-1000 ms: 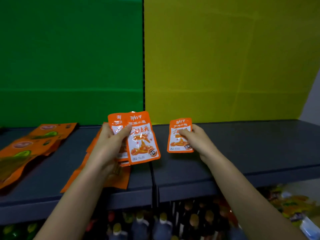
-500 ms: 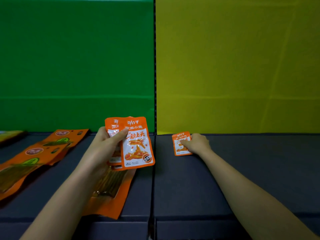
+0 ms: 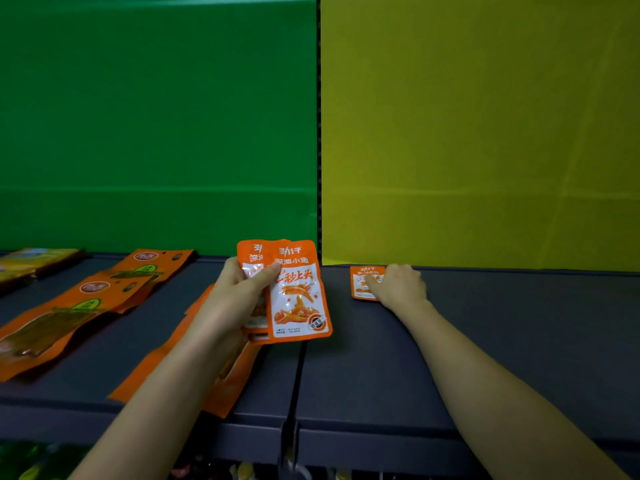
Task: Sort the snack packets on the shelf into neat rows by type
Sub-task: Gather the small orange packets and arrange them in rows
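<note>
As left hand (image 3: pixel 239 294) grips packets (image 3: pixel 298 299), right hand (image 3: pixel 401 285) touches a shelved packet (image 3: pixel 359 284).

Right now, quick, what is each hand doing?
Left hand: holds a fan of small orange packets, thumb across the front.
Right hand: fingers on a single orange packet flat on the shelf; grip or mere press cannot be told.

Orange-and-white packets (image 3: pixel 298 292), green (image 3: pixel 156 116) and yellow panels (image 3: pixel 485 133), seemingly dark-grey shelf (image 3: pixel 519 341)
</note>
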The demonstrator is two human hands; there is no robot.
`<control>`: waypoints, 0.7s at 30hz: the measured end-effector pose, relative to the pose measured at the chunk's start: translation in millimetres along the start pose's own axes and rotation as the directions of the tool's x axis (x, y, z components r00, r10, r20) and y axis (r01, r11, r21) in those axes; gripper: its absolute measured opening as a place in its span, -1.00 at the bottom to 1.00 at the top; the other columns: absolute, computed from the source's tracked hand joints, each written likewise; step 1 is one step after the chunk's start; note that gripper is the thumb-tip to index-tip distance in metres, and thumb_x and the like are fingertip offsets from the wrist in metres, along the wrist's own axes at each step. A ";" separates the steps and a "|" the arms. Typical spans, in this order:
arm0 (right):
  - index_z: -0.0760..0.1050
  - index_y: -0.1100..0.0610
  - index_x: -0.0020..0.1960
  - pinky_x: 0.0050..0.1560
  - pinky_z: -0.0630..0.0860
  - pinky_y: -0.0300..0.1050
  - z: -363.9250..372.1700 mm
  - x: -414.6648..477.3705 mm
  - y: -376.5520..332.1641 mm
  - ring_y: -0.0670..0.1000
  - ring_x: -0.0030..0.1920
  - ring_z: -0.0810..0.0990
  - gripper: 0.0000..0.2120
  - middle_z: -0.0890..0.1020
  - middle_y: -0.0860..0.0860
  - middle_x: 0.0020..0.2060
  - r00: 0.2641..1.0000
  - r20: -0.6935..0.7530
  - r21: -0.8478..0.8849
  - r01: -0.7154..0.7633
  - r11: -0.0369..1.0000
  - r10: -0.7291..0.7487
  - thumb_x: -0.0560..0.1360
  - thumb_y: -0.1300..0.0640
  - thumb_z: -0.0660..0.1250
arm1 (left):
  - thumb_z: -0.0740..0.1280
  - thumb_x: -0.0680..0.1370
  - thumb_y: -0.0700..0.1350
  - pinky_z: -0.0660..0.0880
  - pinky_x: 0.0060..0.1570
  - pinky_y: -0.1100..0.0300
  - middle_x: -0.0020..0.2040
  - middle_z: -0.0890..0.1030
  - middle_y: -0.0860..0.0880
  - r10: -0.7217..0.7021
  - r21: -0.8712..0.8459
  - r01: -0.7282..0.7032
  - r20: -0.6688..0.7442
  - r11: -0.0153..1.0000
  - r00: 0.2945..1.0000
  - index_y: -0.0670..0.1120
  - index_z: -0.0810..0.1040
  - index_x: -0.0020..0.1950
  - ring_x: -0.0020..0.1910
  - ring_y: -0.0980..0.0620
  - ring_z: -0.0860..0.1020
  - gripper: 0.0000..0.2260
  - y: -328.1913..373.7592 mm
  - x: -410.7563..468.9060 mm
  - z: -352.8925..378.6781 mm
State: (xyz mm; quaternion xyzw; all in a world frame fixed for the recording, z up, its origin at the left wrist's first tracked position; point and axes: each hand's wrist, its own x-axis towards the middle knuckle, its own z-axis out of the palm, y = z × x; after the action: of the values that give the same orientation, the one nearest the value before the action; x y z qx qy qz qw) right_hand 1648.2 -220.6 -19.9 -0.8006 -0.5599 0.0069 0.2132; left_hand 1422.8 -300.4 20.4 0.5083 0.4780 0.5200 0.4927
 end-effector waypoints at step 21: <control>0.45 0.18 -0.13 -0.43 0.44 -0.43 -61.7 -86.5 -1.6 -0.26 -0.50 0.56 -0.93 0.63 -0.08 -0.52 0.941 0.049 0.943 0.068 0.326 -0.335 0.53 0.27 0.26 | 0.16 0.61 -0.18 0.57 -0.21 0.09 -0.20 0.61 -0.09 -0.052 -0.205 0.055 0.020 0.977 0.998 -0.15 0.44 0.07 -0.31 0.00 0.61 -0.89 3.3 0.1 31.3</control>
State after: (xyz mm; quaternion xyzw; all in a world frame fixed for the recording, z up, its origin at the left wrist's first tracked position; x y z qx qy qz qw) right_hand 1630.0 -318.5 17.0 -0.4535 -0.5725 0.3908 0.5602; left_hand 1453.9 -300.6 24.5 0.4453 0.4319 0.5494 0.5598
